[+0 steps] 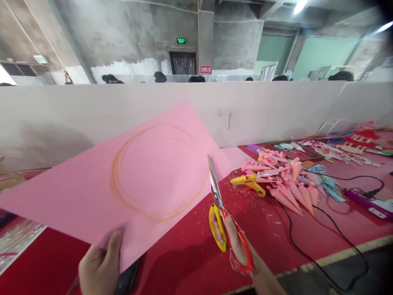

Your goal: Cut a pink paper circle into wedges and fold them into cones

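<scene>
My left hand point(100, 266) grips the near edge of a large pink paper sheet point(92, 192) and holds it tilted up above the red table point(190, 258). An orange circle is drawn on the sheet. My right hand point(242, 254) holds scissors point(219, 213) with one yellow and one red handle. The blades point up and away, and their tips touch the sheet's right edge beside the drawn circle.
A yellow glue gun point(250, 181) lies right of the scissors, beside a heap of pink paper cones point(291, 184). A black cable point(307, 241) runs across the table to a purple power strip point(368, 200). A white partition wall point(276, 106) stands behind, with people's heads above it.
</scene>
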The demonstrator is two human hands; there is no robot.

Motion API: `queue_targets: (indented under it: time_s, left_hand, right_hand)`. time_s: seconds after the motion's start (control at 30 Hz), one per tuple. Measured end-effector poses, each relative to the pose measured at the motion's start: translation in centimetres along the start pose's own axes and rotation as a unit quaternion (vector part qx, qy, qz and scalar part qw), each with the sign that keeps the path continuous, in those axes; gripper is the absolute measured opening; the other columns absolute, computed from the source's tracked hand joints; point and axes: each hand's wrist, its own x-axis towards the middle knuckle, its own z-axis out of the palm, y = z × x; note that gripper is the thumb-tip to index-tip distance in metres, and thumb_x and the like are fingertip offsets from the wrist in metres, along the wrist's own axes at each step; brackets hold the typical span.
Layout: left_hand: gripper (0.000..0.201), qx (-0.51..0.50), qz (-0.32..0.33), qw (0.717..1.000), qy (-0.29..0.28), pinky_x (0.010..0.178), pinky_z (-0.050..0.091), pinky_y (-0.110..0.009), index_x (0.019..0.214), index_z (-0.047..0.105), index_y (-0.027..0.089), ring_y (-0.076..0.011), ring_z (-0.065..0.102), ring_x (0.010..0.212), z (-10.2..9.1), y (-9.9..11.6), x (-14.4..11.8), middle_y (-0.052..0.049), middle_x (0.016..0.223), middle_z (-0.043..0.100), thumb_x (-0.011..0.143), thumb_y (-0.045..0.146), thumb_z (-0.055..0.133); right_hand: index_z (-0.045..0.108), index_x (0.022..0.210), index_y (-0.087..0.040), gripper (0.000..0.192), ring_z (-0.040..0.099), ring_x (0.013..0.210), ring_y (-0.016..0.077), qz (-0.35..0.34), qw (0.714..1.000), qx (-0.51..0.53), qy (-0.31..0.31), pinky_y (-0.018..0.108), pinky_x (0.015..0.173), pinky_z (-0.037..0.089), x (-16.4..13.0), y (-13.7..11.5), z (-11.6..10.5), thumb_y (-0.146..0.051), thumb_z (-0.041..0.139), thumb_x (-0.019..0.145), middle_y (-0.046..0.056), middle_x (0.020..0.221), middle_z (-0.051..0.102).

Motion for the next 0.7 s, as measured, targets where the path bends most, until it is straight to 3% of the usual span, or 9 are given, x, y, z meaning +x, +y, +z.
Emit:
queue_targets:
  time_s: [0.27, 0.57, 0.7]
  left_hand:
    - [0.037, 0.005, -0.038, 0.999, -0.02, 0.044, 0.041, -0.025, 0.06, 0.06, 0.017, -0.0201, 0.054, 0.058, 0.4, 0.7, 0.1, -0.002, 0.05, 0.057, 0.06, 0.053, 0.053]
    - [0.036, -0.001, -0.064, 0.997, -0.031, 0.043, 0.04, -0.024, 0.059, 0.061, 0.017, -0.0209, 0.055, 0.057, -0.5, 0.6, 0.6, 0.0, 0.047, 0.057, 0.051, 0.053, 0.055]
    - [0.037, 0.001, -0.063, 0.997, -0.039, 0.046, 0.04, -0.024, 0.057, 0.061, 0.017, -0.0211, 0.055, 0.057, -0.7, 0.5, 1.0, 0.001, 0.047, 0.059, 0.05, 0.053, 0.055]
  right_hand:
    - [0.048, 0.074, -0.018, 0.05, 0.028, 0.044, 0.0055, 0.023, 0.999, -0.018, 0.017, 0.018, 0.041, 0.025, 0.4, 0.9, -0.1, -0.066, 0.039, 0.074, -0.006, 0.052, 0.033]
    - [0.05, 0.084, -0.018, 0.045, 0.032, 0.053, 0.0067, -0.011, 0.998, -0.06, 0.0, 0.02, 0.05, 0.032, -0.2, -0.1, -0.8, -0.062, 0.045, 0.074, -0.003, 0.063, 0.036]
    - [0.049, 0.087, -0.018, 0.046, 0.03, 0.051, 0.0072, 0.004, 0.999, -0.048, -0.009, 0.02, 0.047, 0.029, -0.2, 0.3, -0.9, -0.062, 0.043, 0.075, -0.004, 0.059, 0.033]
